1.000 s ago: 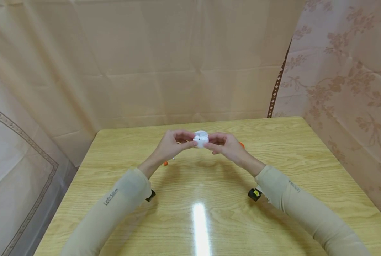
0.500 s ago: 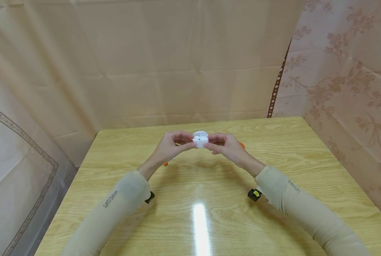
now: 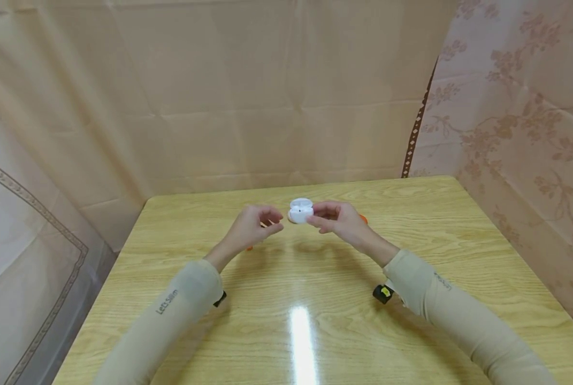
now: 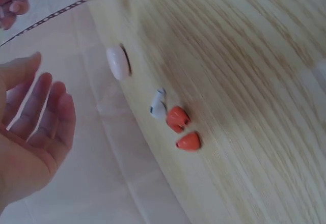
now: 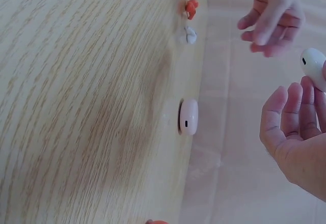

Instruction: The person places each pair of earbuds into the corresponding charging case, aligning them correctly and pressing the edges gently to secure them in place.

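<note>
A white earbud case with its lid up is held above the table by my right hand, thumb in front and fingers behind. In the right wrist view, that hand has the case at its fingertips, partly cut off by the frame edge. My left hand is in the air just left of the case, apart from it. Its fingers are loosely bent with nothing between them, as the left wrist view of this hand shows.
A pale pink case lies on the wooden table under the hands. Beside it are a white earbud and two orange pieces, one rounded and one cone-shaped. Another orange object sits behind the right hand. Curtains hang behind.
My left hand has let go of the white earbud case and drawn back to the left and slightly down. The right hand stays in place with the case.
</note>
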`<action>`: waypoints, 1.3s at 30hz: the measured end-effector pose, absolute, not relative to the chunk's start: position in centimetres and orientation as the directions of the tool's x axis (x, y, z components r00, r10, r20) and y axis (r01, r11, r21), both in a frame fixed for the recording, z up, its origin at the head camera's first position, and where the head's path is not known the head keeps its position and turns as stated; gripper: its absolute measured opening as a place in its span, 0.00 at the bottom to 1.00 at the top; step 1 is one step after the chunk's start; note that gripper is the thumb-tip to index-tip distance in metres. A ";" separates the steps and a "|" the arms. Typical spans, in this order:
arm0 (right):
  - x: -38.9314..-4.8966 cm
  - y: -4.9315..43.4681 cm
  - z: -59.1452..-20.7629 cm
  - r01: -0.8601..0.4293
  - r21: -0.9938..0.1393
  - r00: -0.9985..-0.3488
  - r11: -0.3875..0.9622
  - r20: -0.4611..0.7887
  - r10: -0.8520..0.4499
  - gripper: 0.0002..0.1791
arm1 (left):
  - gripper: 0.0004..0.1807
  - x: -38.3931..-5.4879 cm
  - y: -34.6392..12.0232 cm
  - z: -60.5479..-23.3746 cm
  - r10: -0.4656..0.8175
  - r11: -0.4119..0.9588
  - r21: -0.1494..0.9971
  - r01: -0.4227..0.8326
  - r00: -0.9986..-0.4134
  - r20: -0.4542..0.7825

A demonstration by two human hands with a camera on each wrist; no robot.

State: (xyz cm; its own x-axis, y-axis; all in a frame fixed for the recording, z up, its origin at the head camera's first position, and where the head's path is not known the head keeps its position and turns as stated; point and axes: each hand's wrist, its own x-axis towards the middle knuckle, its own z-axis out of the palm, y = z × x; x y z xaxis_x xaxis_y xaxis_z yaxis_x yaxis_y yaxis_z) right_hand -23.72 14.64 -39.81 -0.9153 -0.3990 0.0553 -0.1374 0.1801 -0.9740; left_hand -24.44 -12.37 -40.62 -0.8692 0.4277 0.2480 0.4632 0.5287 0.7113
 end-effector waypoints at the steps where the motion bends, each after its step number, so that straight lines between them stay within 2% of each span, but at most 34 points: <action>1: -23.7 14.7 -39.8 -0.137 -0.974 -0.915 0.178 0.056 -0.399 0.21 | 0.08 -24.5 -12.5 -40.7 0.420 0.571 0.679 0.462 -0.875 0.242; 7: -23.6 14.8 -39.7 -0.132 -0.975 -0.913 0.177 0.050 -0.405 0.21 | 0.12 -24.9 -13.1 -40.9 0.339 0.807 0.471 0.357 -0.932 0.127; 11: -23.6 14.8 -39.6 -0.133 -0.976 -0.912 0.174 0.052 -0.406 0.21 | 0.14 -25.4 -13.6 -41.3 0.280 0.880 0.388 0.275 -0.959 0.044; 22: -23.8 14.8 -39.7 -0.138 -0.975 -0.911 0.171 0.057 -0.409 0.21 | 0.11 -26.3 -14.5 -43.5 0.237 0.920 0.317 0.229 -0.971 0.012; 34: -23.8 14.6 -39.5 -0.140 -0.973 -0.911 0.182 0.054 -0.409 0.21 | 0.06 -26.3 -14.0 -44.1 0.189 0.948 0.256 0.189 -0.982 0.026; 39: -23.7 14.6 -39.5 -0.135 -0.974 -0.915 0.180 0.053 -0.401 0.21 | 0.06 -26.5 -13.6 -44.2 0.176 0.952 0.256 0.166 -0.984 -0.015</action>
State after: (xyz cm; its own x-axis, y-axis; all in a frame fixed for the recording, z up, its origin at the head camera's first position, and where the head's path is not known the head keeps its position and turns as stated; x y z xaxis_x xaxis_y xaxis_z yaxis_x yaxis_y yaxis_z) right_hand -23.69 14.56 -39.50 -0.9146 -0.4008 0.0531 -0.1353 0.1796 -0.9744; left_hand -26.46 -13.59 -44.16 -0.9843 0.1760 -0.0146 0.1664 0.9522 0.2563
